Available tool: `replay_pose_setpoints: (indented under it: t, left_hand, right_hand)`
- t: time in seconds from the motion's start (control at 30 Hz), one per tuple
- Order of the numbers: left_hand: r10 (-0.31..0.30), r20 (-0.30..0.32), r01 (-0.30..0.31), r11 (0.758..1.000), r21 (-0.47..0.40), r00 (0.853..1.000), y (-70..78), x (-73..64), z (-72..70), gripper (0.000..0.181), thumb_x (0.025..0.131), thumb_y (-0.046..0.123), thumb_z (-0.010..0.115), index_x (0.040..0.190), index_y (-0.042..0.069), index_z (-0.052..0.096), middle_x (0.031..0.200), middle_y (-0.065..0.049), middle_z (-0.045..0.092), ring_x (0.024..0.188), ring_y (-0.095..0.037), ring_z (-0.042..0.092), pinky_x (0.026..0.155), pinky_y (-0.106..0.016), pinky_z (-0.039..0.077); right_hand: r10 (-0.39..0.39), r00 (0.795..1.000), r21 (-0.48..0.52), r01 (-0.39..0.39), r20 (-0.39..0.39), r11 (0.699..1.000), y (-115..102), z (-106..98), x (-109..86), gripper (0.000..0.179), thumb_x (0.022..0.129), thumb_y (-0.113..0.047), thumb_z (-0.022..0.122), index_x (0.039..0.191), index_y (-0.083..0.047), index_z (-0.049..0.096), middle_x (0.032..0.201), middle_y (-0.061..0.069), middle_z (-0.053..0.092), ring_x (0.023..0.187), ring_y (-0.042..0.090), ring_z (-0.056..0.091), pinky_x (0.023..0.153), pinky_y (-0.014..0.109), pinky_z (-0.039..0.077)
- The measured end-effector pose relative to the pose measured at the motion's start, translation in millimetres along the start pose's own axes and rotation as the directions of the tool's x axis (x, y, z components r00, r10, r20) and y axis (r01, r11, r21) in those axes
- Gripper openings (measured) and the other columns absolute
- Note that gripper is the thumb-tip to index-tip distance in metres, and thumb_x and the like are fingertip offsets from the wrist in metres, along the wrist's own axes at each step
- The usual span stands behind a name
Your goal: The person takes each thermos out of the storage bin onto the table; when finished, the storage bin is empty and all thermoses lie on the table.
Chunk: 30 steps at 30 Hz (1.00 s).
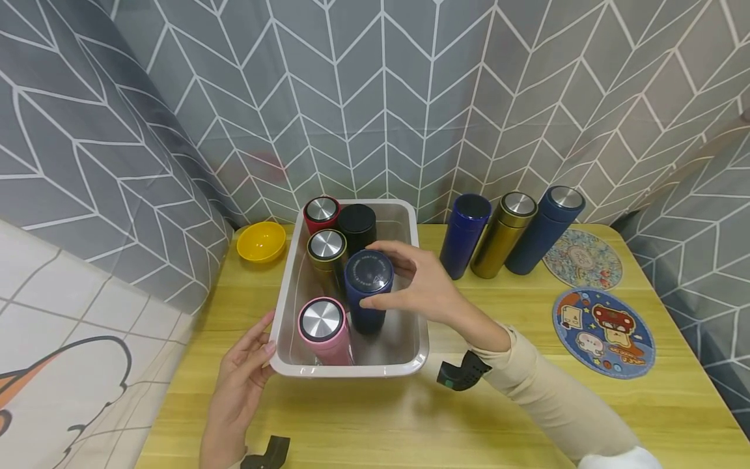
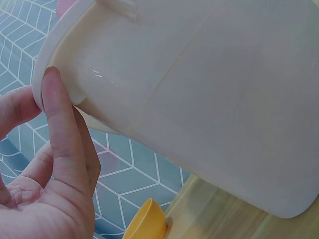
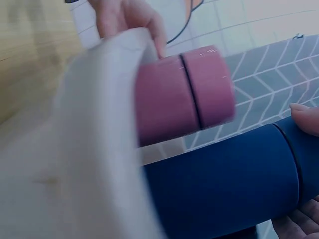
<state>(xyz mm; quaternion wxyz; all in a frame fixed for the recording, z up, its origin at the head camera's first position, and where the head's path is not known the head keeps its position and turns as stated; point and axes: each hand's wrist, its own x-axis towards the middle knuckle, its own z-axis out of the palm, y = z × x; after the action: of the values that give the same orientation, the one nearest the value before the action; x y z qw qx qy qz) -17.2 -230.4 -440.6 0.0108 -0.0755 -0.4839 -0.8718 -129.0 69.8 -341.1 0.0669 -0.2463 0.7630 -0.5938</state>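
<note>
A white plastic tub point(image 1: 351, 371) stands on the table and holds several thermos bottles. My right hand point(image 1: 424, 286) grips a dark blue thermos point(image 1: 368, 316) near its lid, thumb on the near side and fingers behind; the bottle is upright inside the tub, as the right wrist view point(image 3: 224, 184) also shows. My left hand point(image 1: 243, 374) pinches the tub's rim at the front left, thumb inside and fingers underneath. Around the blue bottle are a pink thermos point(image 1: 335, 348), a gold thermos point(image 1: 328, 264), a red thermos point(image 1: 321, 221) and a black-lidded thermos point(image 1: 357, 225).
Right of the tub stand a glossy blue thermos point(image 1: 461, 241), a gold thermos point(image 1: 498, 241) and a matte blue thermos point(image 1: 539, 234). Two round mats point(image 1: 603, 345) lie at the far right. A yellow bowl point(image 1: 261, 242) sits left of the tub. A patterned curtain point(image 1: 375, 117) hangs behind.
</note>
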Motion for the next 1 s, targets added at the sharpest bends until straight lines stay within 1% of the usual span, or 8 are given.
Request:
replay_pose_setpoints:
  t: [0.13, 0.27, 0.47, 0.7, 0.83, 1.0]
  left_hand:
    - [-0.005, -0.013, 0.005, 1.0, 0.009, 1.0, 0.2, 0.1, 0.5, 0.05, 0.099, -0.014, 0.037, 0.142, 0.004, 0.055, 0.102, -0.001, 0.066, 0.091, -0.008, 0.067, 0.074, -0.017, 0.061]
    - [-0.015, -0.03, 0.016, 0.999, 0.031, 0.999, 0.7, 0.2, 1.3, 0.05, 0.099, -0.013, 0.038, 0.141, 0.005, 0.057, 0.101, 0.0, 0.065, 0.09, -0.007, 0.067, 0.074, -0.017, 0.061]
    - [-0.015, -0.03, 0.016, 0.999, 0.036, 0.999, 1.2, 0.3, 1.4, 0.05, 0.099, -0.013, 0.038, 0.141, 0.006, 0.057, 0.102, 0.0, 0.065, 0.09, -0.007, 0.066, 0.074, -0.017, 0.061]
    - [-0.018, -0.029, 0.019, 0.999, 0.032, 0.999, 1.8, 0.2, 1.5, 0.05, 0.099, -0.013, 0.038, 0.142, 0.005, 0.056, 0.102, 0.0, 0.065, 0.09, -0.007, 0.066, 0.073, -0.017, 0.061]
    - [-0.027, -0.039, 0.029, 0.999, 0.046, 0.999, 1.8, -0.1, 1.5, 0.05, 0.099, -0.013, 0.039, 0.141, 0.007, 0.057, 0.102, 0.0, 0.065, 0.089, -0.006, 0.067, 0.073, -0.016, 0.061]
    - [-0.034, -0.034, 0.035, 0.999, 0.033, 0.999, 1.6, -0.4, 0.9, 0.05, 0.099, -0.013, 0.039, 0.141, 0.007, 0.057, 0.101, 0.001, 0.065, 0.09, -0.006, 0.067, 0.074, -0.016, 0.061]
  right_hand:
    - [-0.05, 0.998, 0.014, 0.051, -0.025, 0.999, -10.9, -5.4, -4.5, 0.07, 0.067, -0.009, 0.092, 0.131, -0.014, 0.063, 0.127, 0.003, 0.068, 0.116, 0.016, 0.067, 0.108, 0.028, 0.053]
    - [-0.098, 0.993, 0.016, 0.099, -0.073, 0.995, -22.6, -12.9, -10.0, 0.07, 0.066, -0.007, 0.092, 0.131, -0.013, 0.064, 0.127, 0.003, 0.069, 0.111, 0.015, 0.068, 0.104, 0.027, 0.055]
    - [-0.14, 0.981, 0.015, 0.144, -0.134, 0.99, -42.2, -26.9, -20.1, 0.075, 0.064, -0.001, 0.092, 0.132, -0.013, 0.063, 0.128, 0.003, 0.068, 0.107, 0.016, 0.069, 0.098, 0.025, 0.058]
    - [-0.176, 0.966, 0.073, 0.192, -0.19, 0.979, -64.9, -39.4, -33.1, 0.079, 0.062, 0.009, 0.089, 0.135, -0.007, 0.061, 0.122, 0.001, 0.07, 0.106, 0.018, 0.069, 0.091, 0.025, 0.06]
    - [-0.226, 0.949, 0.115, 0.255, -0.219, 0.96, -75.9, -44.5, -39.8, 0.081, 0.06, 0.016, 0.086, 0.134, 0.0, 0.06, 0.118, 0.003, 0.072, 0.105, 0.019, 0.07, 0.088, 0.027, 0.062]
    - [-0.291, 0.925, 0.172, 0.337, -0.244, 0.926, -84.3, -52.9, -48.0, 0.082, 0.057, 0.024, 0.082, 0.133, 0.008, 0.058, 0.121, 0.009, 0.071, 0.108, 0.021, 0.07, 0.087, 0.028, 0.063]
